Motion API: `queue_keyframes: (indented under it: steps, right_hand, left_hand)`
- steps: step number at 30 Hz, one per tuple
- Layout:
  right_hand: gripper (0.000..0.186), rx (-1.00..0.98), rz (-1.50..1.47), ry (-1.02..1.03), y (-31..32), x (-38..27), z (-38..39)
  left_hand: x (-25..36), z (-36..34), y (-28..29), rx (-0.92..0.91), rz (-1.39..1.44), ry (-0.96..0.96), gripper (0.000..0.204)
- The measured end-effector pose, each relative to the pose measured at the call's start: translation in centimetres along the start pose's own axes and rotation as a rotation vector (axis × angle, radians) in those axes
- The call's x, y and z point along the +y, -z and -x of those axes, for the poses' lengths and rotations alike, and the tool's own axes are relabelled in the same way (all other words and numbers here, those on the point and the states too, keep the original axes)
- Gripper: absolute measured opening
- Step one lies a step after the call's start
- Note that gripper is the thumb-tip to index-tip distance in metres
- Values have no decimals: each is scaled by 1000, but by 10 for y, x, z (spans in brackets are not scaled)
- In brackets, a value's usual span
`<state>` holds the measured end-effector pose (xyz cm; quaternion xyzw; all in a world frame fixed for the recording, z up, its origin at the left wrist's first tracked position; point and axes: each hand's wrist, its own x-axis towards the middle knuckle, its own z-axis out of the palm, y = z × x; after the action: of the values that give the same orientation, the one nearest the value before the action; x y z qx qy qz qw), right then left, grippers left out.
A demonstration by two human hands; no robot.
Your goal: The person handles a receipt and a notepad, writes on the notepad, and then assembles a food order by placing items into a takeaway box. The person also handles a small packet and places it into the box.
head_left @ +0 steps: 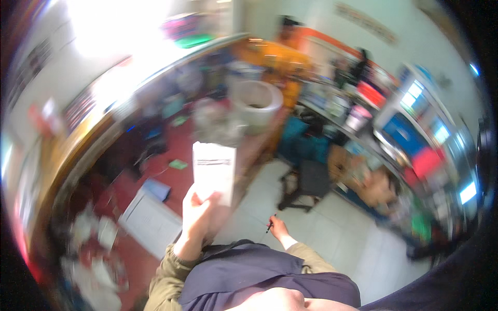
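Note:
My left hand [198, 216] grips the lower end of a white paper slip [214, 171], held upright in front of me over the red desk top, with a dark printed band near its top. My right hand [276, 226] is lower and to the right, over the tiled floor, closed on a dark pen [269, 226]. Left of the slip, a white sheet [150, 223] lies on the red desk [150, 173] beside a light blue pad [155, 189] and a small green note [177, 164]. The picture is blurred by motion.
A white cylindrical container [257, 116] stands at the desk's far end. On the right are a cluttered shelf [337, 123], a black stool [306, 184], cardboard [378, 189] and glass-fronted cabinets [420, 135] above pale tiles [347, 238]. Crumpled white plastic [109, 274] lies at the lower left.

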<state>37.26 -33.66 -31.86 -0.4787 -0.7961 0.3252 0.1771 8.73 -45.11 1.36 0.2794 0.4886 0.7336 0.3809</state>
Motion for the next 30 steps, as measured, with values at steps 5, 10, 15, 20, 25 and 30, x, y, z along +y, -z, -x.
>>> queue_keyframes:
  steps: [5, 10, 15, 20, 25, 30]
  right_hand:
    - [15, 297, 219, -551, 39, 89, 118]
    - [11, 412, 45, -771, 13, 114, 262]
    - [14, 238, -23, -1104, -48, 118, 375]
    - [21, 9, -4, -925, -96, 102, 405]
    - [19, 196, -437, -1002, -117, 73, 394]
    - [12, 152, -330, -987, -140, 23, 387]
  left_hand:
    - [-67, -2, -63, -424, -73, 127, 28]
    - [-131, 37, -90, -669, -111, 573, 27]
    - [-163, 86, -106, -872, 61, 667, 32]
    - [-149, 86, -99, -1061, -11, 588, 30]
    - [-119, 101, -68, -1037, 22, 635, 28]
    - [-77, 105, -35, -958, 181, 681, 26]
